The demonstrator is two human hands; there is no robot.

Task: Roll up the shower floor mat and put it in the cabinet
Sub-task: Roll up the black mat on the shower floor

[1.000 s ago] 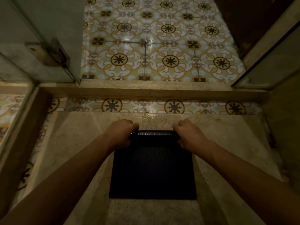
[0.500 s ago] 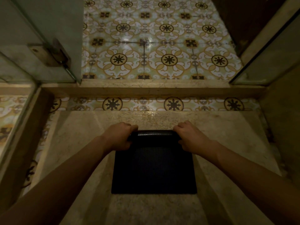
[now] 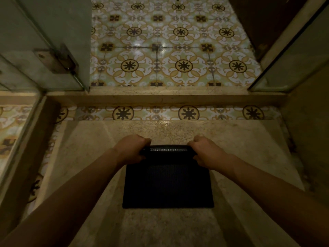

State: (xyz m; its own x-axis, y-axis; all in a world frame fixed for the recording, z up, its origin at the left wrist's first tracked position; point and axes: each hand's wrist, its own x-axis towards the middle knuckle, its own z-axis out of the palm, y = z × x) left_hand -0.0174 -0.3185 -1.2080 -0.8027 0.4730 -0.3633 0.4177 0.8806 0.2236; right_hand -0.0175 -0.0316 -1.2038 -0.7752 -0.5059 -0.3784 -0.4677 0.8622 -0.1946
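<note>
Rolling is the step judged to be in hand: the shower floor mat [image 3: 168,186] lies on the stone shower floor [image 3: 89,139], its far edge curled into a roll that is clamped at one end by the left hand [image 3: 131,148] and at the other by the right hand [image 3: 207,152]. Between the forearms, on the near side of the hands, the greater part of the mat is seen lying flat and unrolled. For the next move, both fists are to be turned evenly toward the body so that the roll is kept straight; no cabinet is in view.
</note>
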